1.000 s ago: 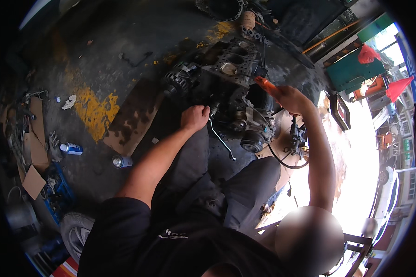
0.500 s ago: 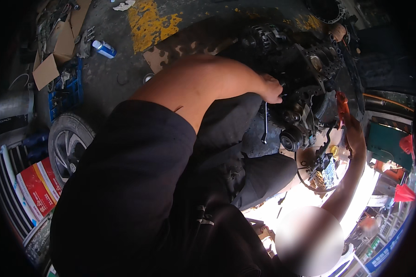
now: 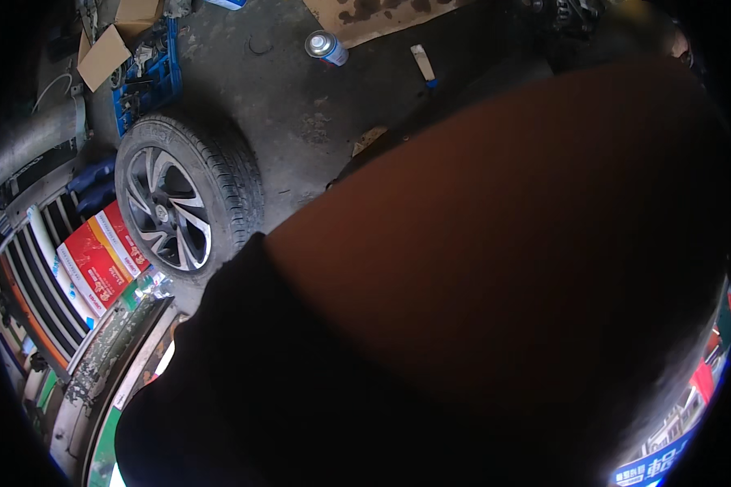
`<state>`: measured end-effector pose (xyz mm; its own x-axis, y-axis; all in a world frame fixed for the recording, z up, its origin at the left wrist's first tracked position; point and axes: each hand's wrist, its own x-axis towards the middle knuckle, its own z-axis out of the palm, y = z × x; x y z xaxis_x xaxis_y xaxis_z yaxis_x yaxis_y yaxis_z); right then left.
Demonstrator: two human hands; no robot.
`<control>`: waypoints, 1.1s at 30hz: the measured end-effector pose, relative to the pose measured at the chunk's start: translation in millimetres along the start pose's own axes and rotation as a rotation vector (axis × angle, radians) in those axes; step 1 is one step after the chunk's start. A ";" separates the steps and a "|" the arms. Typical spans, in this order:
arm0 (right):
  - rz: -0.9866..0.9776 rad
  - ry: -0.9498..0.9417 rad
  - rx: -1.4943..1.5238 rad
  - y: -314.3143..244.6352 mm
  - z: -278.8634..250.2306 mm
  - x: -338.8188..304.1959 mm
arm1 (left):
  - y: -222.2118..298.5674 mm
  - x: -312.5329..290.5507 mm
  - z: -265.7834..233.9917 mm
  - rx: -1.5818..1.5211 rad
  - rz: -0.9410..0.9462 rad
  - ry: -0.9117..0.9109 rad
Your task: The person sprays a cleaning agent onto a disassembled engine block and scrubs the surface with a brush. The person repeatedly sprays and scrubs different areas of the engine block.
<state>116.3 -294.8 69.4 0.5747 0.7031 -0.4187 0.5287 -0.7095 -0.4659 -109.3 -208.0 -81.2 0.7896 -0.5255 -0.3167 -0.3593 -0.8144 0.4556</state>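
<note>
My own upper arm and black sleeve fill the middle and right of the head view, very close to the camera. Both of my hands are hidden behind the arm or lie outside the picture. The engine block I was leaning over is covered; only a dark scrap of machinery (image 3: 573,18) shows at the top edge.
A car wheel with an alloy rim (image 3: 175,207) lies on the concrete floor at left. A spray can (image 3: 326,47) and a small white strip (image 3: 423,63) lie near cardboard (image 3: 365,16) at the top. A blue crate (image 3: 150,81), a cardboard box (image 3: 105,53) and red packages (image 3: 97,260) sit at left.
My head has turned further left and down. The engine and both hands, seen earlier with a red-handled tool in the right hand, have dropped out of sight behind my arm.
</note>
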 end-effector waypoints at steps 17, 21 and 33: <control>-0.029 0.072 -0.314 -56.2 50.6 -22.6 | 70.0 36.0 16.2 0.246 -0.080 -0.281; -0.099 0.145 -0.325 -50.8 57.6 -30.1 | 22.1 -51.2 61.0 0.142 -0.202 0.470; -0.061 0.212 -0.335 -45.3 61.7 -53.8 | -222.5 -188.0 21.2 -0.418 -1.607 1.205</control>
<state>22.9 -297.6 65.0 0.6339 0.7439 -0.2117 0.7199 -0.6676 -0.1901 -188.3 66.8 -140.8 0.1382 0.9900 -0.0300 0.8195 -0.0973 0.5648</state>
